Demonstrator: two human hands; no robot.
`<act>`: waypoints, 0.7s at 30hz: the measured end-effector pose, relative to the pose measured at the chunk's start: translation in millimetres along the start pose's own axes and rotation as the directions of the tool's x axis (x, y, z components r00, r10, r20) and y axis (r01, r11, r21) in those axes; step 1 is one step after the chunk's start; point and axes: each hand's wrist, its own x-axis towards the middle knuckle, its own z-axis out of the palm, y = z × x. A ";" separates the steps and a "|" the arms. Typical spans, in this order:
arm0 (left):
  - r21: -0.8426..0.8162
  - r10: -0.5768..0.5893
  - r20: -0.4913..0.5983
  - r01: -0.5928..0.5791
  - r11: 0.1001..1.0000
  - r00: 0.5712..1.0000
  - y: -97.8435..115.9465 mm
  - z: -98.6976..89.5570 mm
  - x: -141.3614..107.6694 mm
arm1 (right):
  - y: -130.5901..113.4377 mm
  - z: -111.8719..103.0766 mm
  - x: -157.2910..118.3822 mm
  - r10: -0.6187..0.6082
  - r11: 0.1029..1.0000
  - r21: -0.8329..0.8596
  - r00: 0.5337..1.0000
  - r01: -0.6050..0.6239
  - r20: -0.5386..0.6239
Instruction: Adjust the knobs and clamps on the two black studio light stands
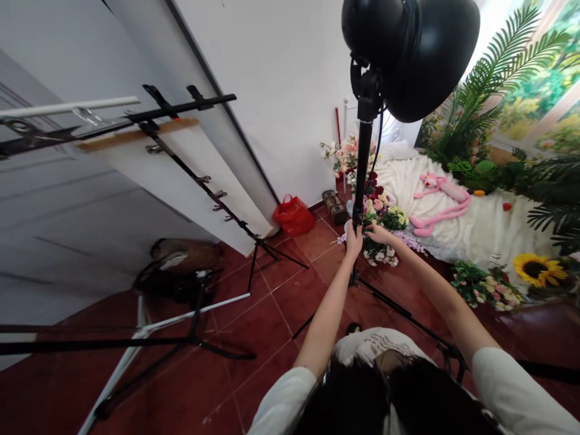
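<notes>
A black light stand (361,169) rises upright in front of me, with a large black studio lamp (421,54) on top. My left hand (354,240) is wrapped round its pole, just below a collar. Close to the pole on its right side is my right hand (379,234), fingers bent towards it in a pinch. Whatever sits between those fingertips is too small to make out. A dark cable (379,142) hangs beside the pole under the lamp. Below my hands, the stand's legs (385,299) spread over the floor.
Left stands a backdrop frame (181,109) with clips and a white panel (208,181); tripod legs (194,314) reach across the red tiles. A red bag (294,215) lies by the wall. Right are flowers (379,205), a pink plush toy (446,196) on white cloth, and a sunflower (537,270).
</notes>
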 end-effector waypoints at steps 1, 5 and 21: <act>0.002 -0.005 0.004 0.005 1.000 1.000 0.5 -0.6 -0.1 | 0.8 4.7 -3.9 -0.009 1.000 -0.023 1.000 0.009 -0.006; 0.027 -0.007 -0.009 0.008 1.000 1.000 6.2 -2.7 -0.5 | -1.8 23.9 -13.8 -0.185 0.976 -0.136 0.977 0.169 -0.111; 0.148 0.019 0.080 -0.030 0.989 0.997 27.8 -21.1 13.0 | -17.2 31.3 -17.1 -0.199 0.946 -0.286 0.971 0.155 -0.133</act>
